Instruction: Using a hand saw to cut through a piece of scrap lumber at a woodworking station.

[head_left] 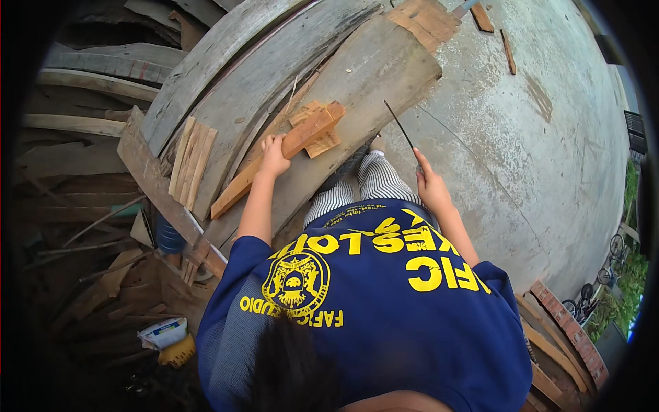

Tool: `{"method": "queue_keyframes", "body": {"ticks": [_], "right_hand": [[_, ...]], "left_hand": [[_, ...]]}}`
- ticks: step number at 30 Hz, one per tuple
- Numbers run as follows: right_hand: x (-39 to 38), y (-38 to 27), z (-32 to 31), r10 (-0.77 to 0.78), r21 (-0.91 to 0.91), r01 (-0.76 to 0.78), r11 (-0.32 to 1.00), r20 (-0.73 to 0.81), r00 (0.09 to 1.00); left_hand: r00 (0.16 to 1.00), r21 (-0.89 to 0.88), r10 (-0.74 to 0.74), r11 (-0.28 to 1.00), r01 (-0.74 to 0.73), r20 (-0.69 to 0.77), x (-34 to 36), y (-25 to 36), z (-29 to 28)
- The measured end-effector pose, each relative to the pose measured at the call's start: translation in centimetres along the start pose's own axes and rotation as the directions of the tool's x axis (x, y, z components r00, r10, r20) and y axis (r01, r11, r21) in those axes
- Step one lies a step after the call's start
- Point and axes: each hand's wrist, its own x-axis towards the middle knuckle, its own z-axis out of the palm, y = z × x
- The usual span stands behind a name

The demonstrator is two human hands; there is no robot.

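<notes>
My left hand (273,155) is closed around a reddish-brown wooden beam (305,134), which lies slanted across the boards. The beam's far end rests over a short wooden block (322,144). Under both is a wide grey plank (374,75). In my right hand (430,184), held out over the floor to the right of the plank, is a long thin dark tool (399,123). It shows almost edge-on, pointing up and left, apart from the beam; I cannot make out its exact kind, and the fingers hide its handle.
Small wood strips (194,161) lie at the left on the curved boards. A blue container (169,235) stands beneath the bench's left end. Piled timber (89,123) fills the left side. Offcuts (508,51) lie on the concrete floor (494,158). Bicycles (604,275) stand far right.
</notes>
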Motion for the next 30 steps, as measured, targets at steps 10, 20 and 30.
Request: {"method": "queue_keyframes", "body": {"ticks": [10,20,30], "right_hand": [[1.3,-4.0,4.1,-0.163,-0.002,0.165,0.986,0.145,0.976],[5.1,-8.3,7.8,-0.192,-0.041,0.205,0.978,0.216,0.957],[2.9,-11.3,4.8,-0.044,-0.056,0.067,0.996,0.332,0.942]], "left_hand": [[0.982,-0.153,-0.033,0.986,0.062,0.187,1.0,0.5,-1.6],[0.953,0.131,-0.24,0.967,0.219,0.183,1.1,2.8,-2.2],[0.961,0.184,-0.198,0.969,0.162,0.192,1.6,1.8,-1.9]]}}
